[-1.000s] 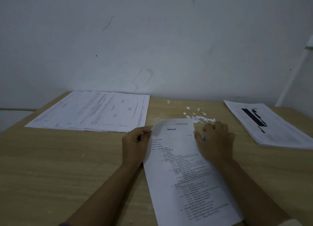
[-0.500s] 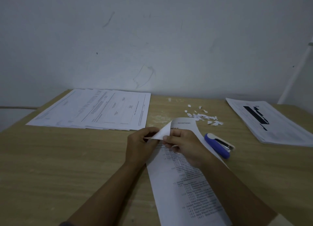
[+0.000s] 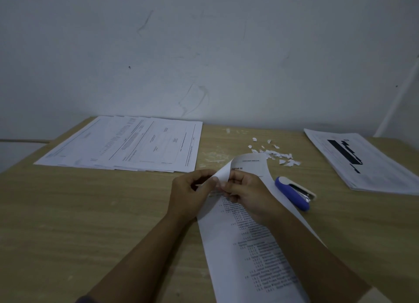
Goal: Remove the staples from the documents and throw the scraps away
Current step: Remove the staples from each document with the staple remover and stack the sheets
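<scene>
Hands meet at the top-left corner of the document [image 3: 247,241], which lies on the surface [image 3: 90,212]: our left hand [image 3: 190,195] and right hand [image 3: 246,195] both pinch the folded-up corner. We cannot see the staple itself. We advise short, close pulls beside the staple, so only the corner tears. Scraps [image 3: 275,154] lie near the blue stapler [image 3: 292,192], awaiting disposal.

Bare forearms; a dark sleeve edge [image 3: 82,299] at the left elbow.
</scene>
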